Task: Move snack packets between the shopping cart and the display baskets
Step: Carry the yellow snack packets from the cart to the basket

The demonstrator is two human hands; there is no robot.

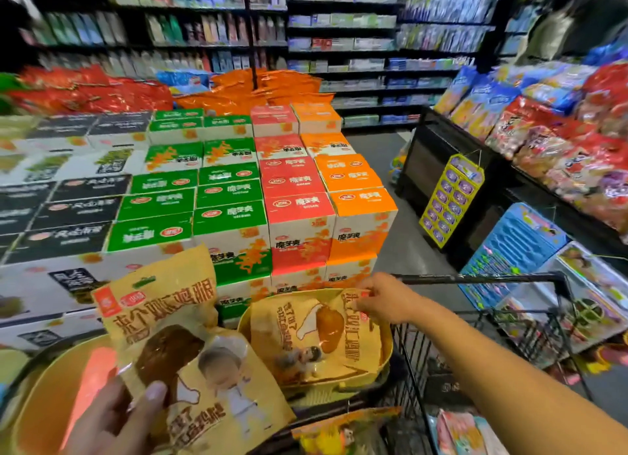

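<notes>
From the head camera, your left hand (115,417) sits at about seven o'clock in the view, thumb curled over the front of a yellow snack packet (183,349) and gripping its lower edge, so the packet stands tilted up toward eleven o'clock, its printed drumstick facing you. Your right hand (380,298) reaches in from four o'clock and pinches the top corner of a second yellow packet (326,339), fingers closed tight on the foil. That second packet lies inside a yellow basket (385,363) near the centre of the view, at five o'clock from the stacked cartons (238,189) in green, red and orange. A second yellow basket (51,400) lies at eight o'clock, partly hidden behind the packet in your left hand. Both baskets sit at the near end of the black wire shopping cart (482,339), whose rim runs off toward three o'clock. More packets (458,434) lie low in the cart at five o'clock, too blurred to identify. At two o'clock a sloped display (560,142) holds heaped red and blue bags.
</notes>
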